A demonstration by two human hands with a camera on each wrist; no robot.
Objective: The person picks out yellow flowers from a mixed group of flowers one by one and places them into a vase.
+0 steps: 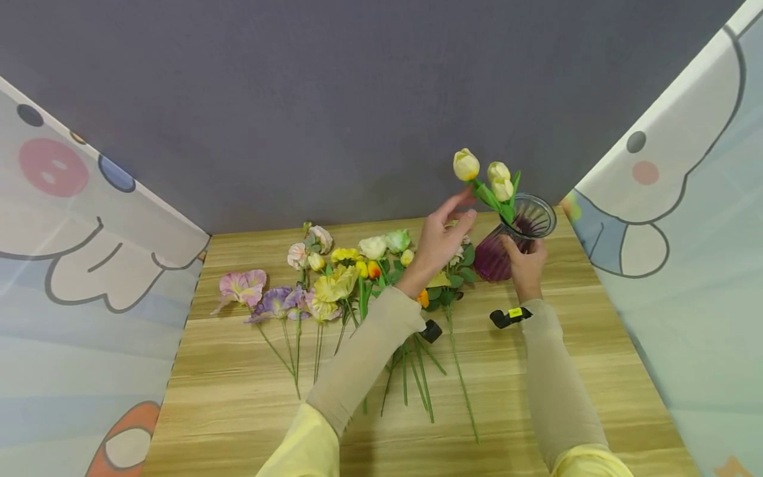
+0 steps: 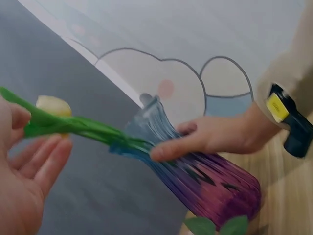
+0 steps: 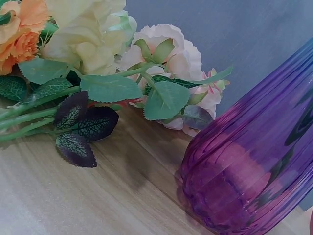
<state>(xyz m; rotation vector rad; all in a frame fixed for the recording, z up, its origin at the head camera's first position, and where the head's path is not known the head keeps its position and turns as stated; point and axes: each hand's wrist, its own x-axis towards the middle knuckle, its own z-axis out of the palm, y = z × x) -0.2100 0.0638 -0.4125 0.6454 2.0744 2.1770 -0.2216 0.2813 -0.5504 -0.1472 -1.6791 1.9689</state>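
Note:
My right hand (image 1: pixel 527 268) grips the glass vase (image 1: pixel 493 255), purple at the base and bluish at the fluted mouth. The vase leans, its base low over or on the table; the thumb lies across its neck in the left wrist view. Pale yellow tulips (image 1: pixel 501 180) have their green stems (image 2: pixel 93 129) inside the vase mouth, and dark stem shapes show through the glass. My left hand (image 1: pixel 441 238) is beside the tulips, fingers extended and thumb apart, close to the green leaves. Whether its fingertips touch them is hard to tell.
Artificial flowers lie on the wooden table (image 1: pixel 197 397) left of the vase: purple pansy-like blooms (image 1: pixel 277 301), yellow blooms (image 1: pixel 336 285), pale pink roses (image 3: pixel 166 49) and an orange flower (image 3: pixel 22 36). Long stems point toward me. A grey panel (image 1: pixel 357 119) stands behind; cartoon-printed panels flank the table.

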